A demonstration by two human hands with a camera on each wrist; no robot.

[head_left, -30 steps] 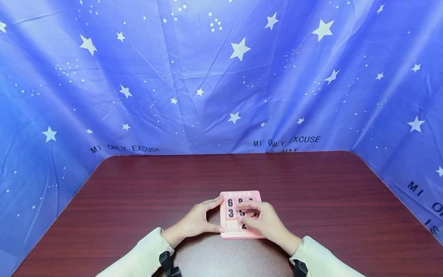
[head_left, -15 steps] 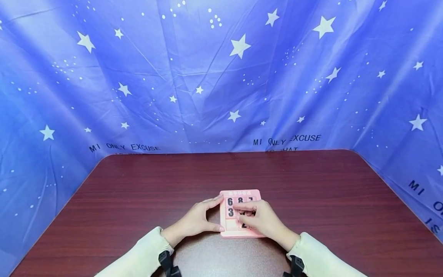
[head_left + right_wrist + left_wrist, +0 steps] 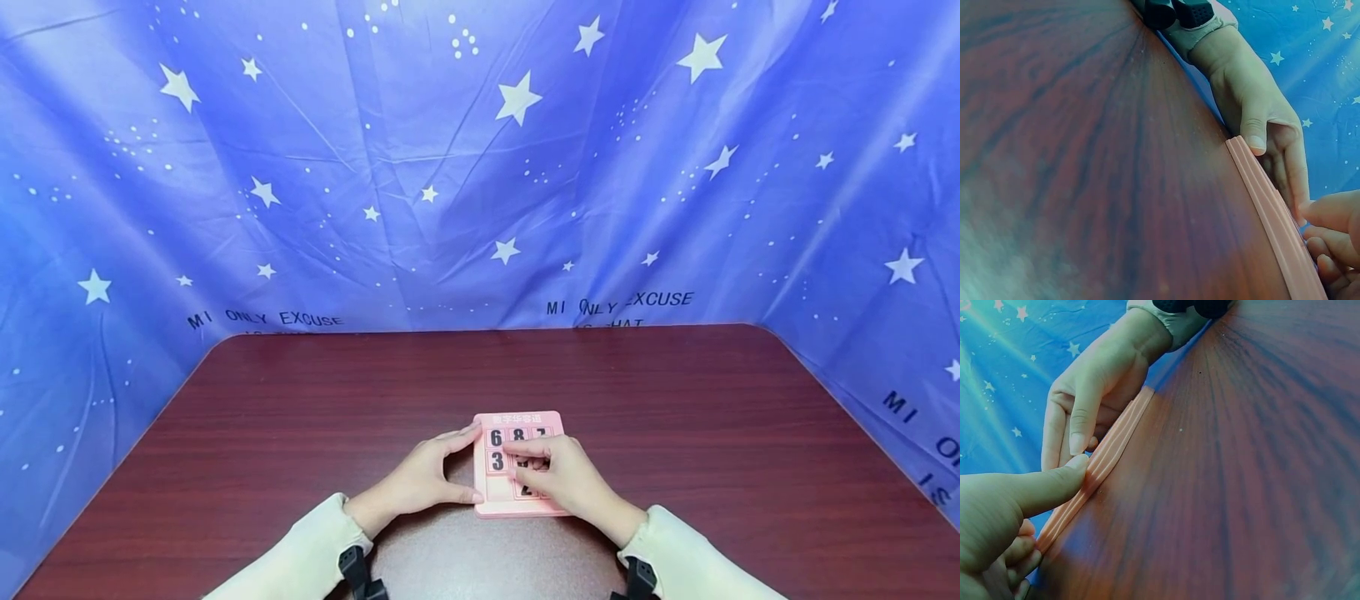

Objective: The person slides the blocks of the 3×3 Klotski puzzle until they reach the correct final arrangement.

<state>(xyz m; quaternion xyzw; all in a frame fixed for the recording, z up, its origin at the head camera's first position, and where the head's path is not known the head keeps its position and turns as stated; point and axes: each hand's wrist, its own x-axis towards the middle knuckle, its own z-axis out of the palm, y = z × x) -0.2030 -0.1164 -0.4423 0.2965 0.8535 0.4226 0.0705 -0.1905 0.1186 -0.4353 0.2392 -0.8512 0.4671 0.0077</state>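
A pink number slide puzzle (image 3: 517, 507) lies flat on the table, its tiles marked with black digits. The 6, 8 and 3 tiles show plainly; a gap stands at the lower left of the grid. My left hand (image 3: 423, 477) holds the puzzle's left side, index finger at the far corner, thumb at the near one. Over the tiles hovers or rests my right hand (image 3: 573, 479), index finger and thumb extended and apart, covering the middle and right tiles. In the left wrist view the puzzle's layered side (image 3: 1116, 440) shows, with my left thumb (image 3: 1060, 484) against it.
The dark red wood-grain table (image 3: 300, 400) extends around the puzzle. A blue curtain (image 3: 450, 150) with white stars hangs behind its far edge. Black wrist cameras (image 3: 360, 571) sit at both pale sleeves (image 3: 300, 550).
My right hand has shifted slightly left over the tiles, and its fingers cover more of the middle tile. The left hand keeps its hold, and the gap stays at the lower left.
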